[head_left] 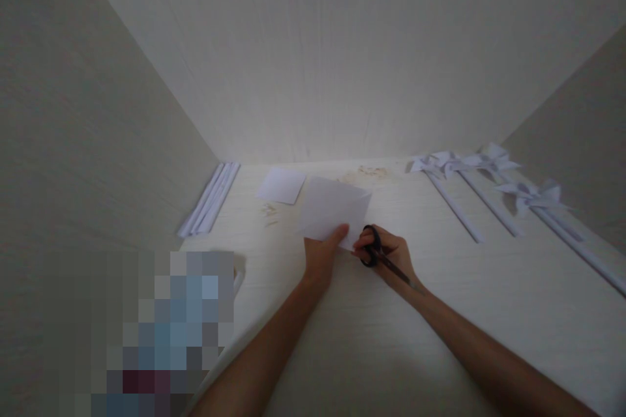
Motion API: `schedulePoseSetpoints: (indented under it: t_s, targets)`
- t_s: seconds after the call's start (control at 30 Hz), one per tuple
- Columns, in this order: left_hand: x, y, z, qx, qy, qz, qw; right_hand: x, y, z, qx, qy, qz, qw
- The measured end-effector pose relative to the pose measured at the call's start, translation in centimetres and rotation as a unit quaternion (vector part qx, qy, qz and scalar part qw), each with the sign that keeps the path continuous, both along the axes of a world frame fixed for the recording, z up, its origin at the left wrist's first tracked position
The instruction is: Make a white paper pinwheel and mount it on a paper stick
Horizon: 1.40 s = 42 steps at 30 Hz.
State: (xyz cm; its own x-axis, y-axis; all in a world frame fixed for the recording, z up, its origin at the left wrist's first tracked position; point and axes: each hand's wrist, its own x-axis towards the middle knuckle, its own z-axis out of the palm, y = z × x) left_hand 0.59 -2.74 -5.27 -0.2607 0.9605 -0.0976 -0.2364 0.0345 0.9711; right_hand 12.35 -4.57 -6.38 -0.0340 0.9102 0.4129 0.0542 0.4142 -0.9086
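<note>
A square sheet of white paper (pixel 332 205) is in my left hand (pixel 323 257), thumb on top and the other fingers beneath it. My right hand (pixel 394 253) is closed on a pair of black-handled scissors (pixel 372 244). Their blades point back along my right wrist, away from the sheet. The fingertips of that hand are at the sheet's near right corner; whether they pinch it I cannot tell. Behind the sheet, to the left, another white paper square (pixel 281 186) lies flat on the white table (pixel 381 205).
White paper tubes (pixel 210 202) lie bunched at the left edge. Small pale bits (pixel 270 214) sit near the paper square, with another scatter (pixel 372 172) at the back. Several white paper pinwheels (pixel 531 199) on paper sticks lie at right. Walls enclose the table's back and sides.
</note>
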Motion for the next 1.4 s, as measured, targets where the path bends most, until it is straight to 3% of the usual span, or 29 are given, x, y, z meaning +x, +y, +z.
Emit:
schedulePoseSetpoints:
  t_s: [0.27,0.53,0.97,1.4]
  targets:
    - [-0.1,0.1,-0.2,-0.006,0.006,0.001,1.0,-0.2,0.0,0.3,-0.005,-0.003,-0.009,1.0]
    - [-0.1,0.0,-0.2,0.007,0.017,-0.008,1.0,0.1,0.2,-0.7,-0.019,-0.019,-0.014,1.0]
    - [-0.1,0.0,-0.1,0.007,0.033,-0.021,0.999,-0.2,0.3,-0.5,-0.087,0.044,-0.028,0.995]
    - [0.0,-0.2,0.2,0.006,0.03,-0.03,0.999,0.1,0.3,-0.3,-0.134,-0.016,-0.08,0.988]
